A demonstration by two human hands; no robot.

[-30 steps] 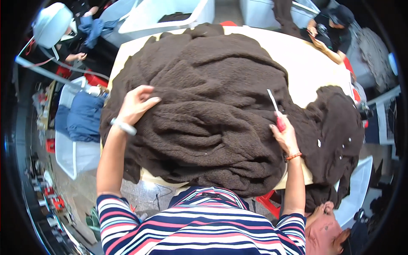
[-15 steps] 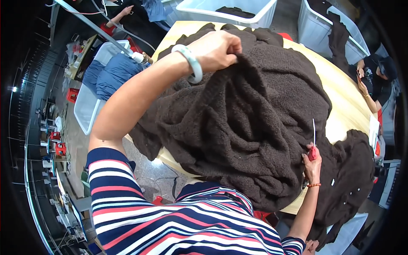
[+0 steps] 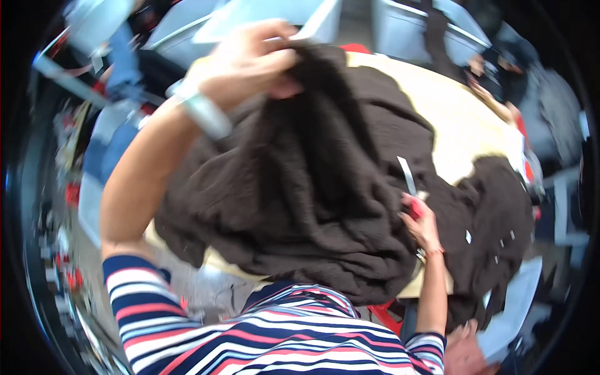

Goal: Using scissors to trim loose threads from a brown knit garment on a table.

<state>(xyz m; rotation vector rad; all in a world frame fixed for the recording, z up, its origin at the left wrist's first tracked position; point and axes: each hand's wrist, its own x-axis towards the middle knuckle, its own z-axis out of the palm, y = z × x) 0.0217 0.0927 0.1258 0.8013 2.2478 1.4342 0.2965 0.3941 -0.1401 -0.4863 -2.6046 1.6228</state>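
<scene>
A heap of dark brown knit cloth (image 3: 312,194) spreads in front of me. My left hand (image 3: 250,65), wearing a pale bangle, is closed on an edge of it and holds that edge raised, so the cloth hangs in folds below. The raised part is blurred. At the heap's right side my right hand (image 3: 425,226) is closed round a red-handled tool (image 3: 408,178); its slim pale blade points away from me, over the cloth. Whether it has one blade or two, I cannot tell.
The cloth lies on a pale wooden table (image 3: 475,106). Another brown cloth pile (image 3: 494,219) with small white bits is on the right. Pale bins (image 3: 415,28) stand beyond the far edge. A person (image 3: 494,72) is at the far right, and another person's hand (image 3: 465,350) shows at lower right.
My left hand has lifted the cloth edge higher and farther left in the picture. The view has shifted, and the blade now tilts to the left. My right hand still holds the red-handled tool.
</scene>
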